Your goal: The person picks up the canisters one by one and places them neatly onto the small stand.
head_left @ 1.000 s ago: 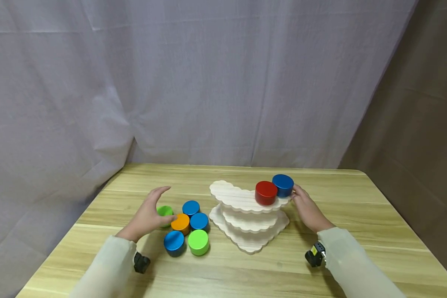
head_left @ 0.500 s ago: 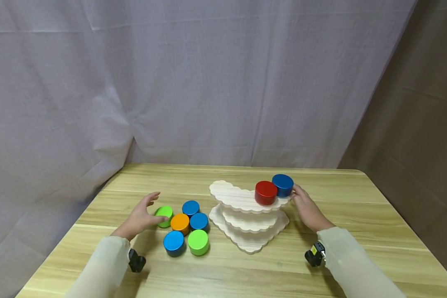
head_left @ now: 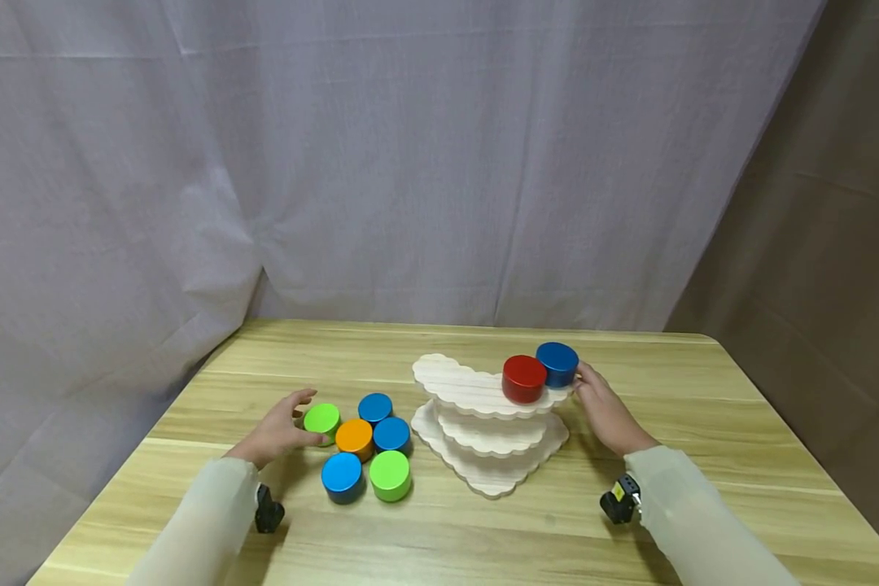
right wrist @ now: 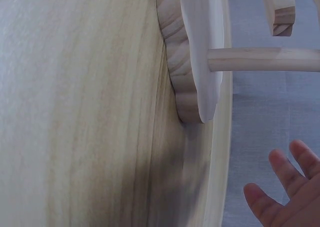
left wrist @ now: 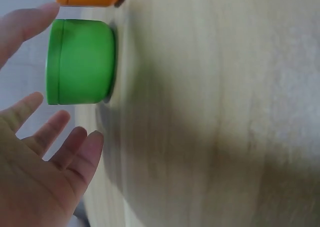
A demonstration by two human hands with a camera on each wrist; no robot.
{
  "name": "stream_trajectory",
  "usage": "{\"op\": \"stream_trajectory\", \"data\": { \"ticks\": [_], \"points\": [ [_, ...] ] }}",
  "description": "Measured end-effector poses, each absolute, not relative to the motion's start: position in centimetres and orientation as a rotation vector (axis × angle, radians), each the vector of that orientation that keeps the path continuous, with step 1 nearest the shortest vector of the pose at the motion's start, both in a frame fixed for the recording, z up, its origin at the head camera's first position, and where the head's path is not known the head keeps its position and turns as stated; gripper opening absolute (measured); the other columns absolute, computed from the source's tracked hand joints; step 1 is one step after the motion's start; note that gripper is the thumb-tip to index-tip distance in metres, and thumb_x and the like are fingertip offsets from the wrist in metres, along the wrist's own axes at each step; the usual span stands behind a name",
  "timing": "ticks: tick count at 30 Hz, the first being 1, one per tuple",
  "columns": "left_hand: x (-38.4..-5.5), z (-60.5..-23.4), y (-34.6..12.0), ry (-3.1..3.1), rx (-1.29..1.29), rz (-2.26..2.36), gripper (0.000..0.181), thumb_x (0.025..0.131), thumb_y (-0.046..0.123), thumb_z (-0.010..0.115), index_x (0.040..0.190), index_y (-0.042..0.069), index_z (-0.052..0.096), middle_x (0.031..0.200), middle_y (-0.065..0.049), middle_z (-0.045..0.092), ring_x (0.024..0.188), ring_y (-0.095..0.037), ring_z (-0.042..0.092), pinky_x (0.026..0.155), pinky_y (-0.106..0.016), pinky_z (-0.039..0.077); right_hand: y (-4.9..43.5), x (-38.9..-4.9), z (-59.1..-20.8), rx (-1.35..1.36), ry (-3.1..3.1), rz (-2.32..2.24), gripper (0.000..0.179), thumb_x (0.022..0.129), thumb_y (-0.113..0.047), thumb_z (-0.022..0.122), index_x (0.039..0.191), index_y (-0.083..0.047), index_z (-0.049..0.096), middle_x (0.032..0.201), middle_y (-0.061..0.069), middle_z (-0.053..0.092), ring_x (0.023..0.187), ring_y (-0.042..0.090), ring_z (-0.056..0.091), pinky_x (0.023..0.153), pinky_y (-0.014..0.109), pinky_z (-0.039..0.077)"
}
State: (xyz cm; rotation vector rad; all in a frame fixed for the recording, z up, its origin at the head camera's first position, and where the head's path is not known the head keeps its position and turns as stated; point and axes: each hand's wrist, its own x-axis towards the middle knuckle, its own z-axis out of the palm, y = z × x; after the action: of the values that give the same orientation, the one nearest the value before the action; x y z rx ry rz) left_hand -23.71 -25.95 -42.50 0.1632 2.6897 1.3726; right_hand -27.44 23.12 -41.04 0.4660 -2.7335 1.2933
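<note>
My left hand point(head_left: 278, 427) reaches around a light green round tin point(head_left: 322, 422), thumb on one side and fingers on the other. In the left wrist view a gap shows between the fingers and the green tin point(left wrist: 82, 62); the thumb lies close to its top edge. On the right, my right hand point(head_left: 608, 411) is at the end of the top tier of a scalloped wooden stand point(head_left: 457, 387), its fingertips beside a dark blue tin point(head_left: 557, 364). Three loosely extended fingers point(right wrist: 282, 179) show in the right wrist view; thumb and contact are hidden there. A red tin point(head_left: 523, 379) adjoins the blue one.
Near the left hand stand an orange tin point(head_left: 355, 439), several blue tins point(head_left: 343, 477) and another green tin point(head_left: 391, 475), grouped on the wooden table point(head_left: 439, 537). The stand's lower tiers point(head_left: 492, 476) jut toward the front. A grey curtain point(head_left: 410, 163) hangs behind.
My left hand has drawn back left from above the orange tin and come down around the far green tin. The right hand stays at the stand.
</note>
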Motion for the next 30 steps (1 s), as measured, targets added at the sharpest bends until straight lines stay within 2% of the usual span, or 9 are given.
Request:
{"op": "stream_trajectory", "data": {
  "ticks": [5, 14, 22, 30],
  "points": [
    [-23.9, -42.9, -26.0, 2.665, 0.178, 1.382, 0.088, 0.074, 0.007, 0.081, 0.143, -0.008, 0.029, 0.141, -0.035, 0.034, 0.117, -0.047, 0.048, 0.090, -0.047, 0.049, 23.1, -27.4, -41.0, 0.469, -2.733, 1.294, 0.050, 0.104, -0.025, 0.023, 0.150, -0.005, 0.026, 0.152, 0.028, 0.024, 0.140, 0.048, 0.018, 0.106, 0.068, 0.017],
    [-24.4, -43.6, -25.8, 2.634, 0.123, 1.411, 0.085, 0.072, 0.006, 0.081, 0.141, -0.006, 0.034, 0.139, -0.029, 0.041, 0.124, -0.049, 0.042, 0.097, -0.053, 0.043, 23.1, -27.5, -41.0, 0.470, -2.718, 1.305, 0.049, 0.104, -0.025, 0.024, 0.149, -0.005, 0.028, 0.152, 0.027, 0.025, 0.140, 0.047, 0.018, 0.107, 0.067, 0.017],
    [-24.5, -43.9, -25.4, 2.644, 0.133, 1.408, 0.074, 0.069, 0.003, 0.082, 0.132, -0.005, 0.043, 0.121, -0.023, 0.054, 0.105, -0.033, 0.053, 0.094, -0.048, 0.044, 23.2, -27.6, -41.1, 0.477, -2.707, 1.323, 0.049, 0.104, -0.024, 0.024, 0.148, -0.005, 0.030, 0.151, 0.027, 0.026, 0.140, 0.047, 0.019, 0.107, 0.067, 0.018],
    [-24.6, -44.1, -25.4, 2.653, 0.053, 1.407, 0.071, 0.069, 0.001, 0.081, 0.130, -0.005, 0.044, 0.120, -0.021, 0.054, 0.104, -0.033, 0.053, 0.093, -0.048, 0.044, 23.2, -27.6, -41.2, 0.486, -2.694, 1.312, 0.048, 0.103, -0.021, 0.025, 0.147, -0.002, 0.031, 0.149, 0.028, 0.029, 0.139, 0.047, 0.021, 0.107, 0.066, 0.018]
  ]
}}
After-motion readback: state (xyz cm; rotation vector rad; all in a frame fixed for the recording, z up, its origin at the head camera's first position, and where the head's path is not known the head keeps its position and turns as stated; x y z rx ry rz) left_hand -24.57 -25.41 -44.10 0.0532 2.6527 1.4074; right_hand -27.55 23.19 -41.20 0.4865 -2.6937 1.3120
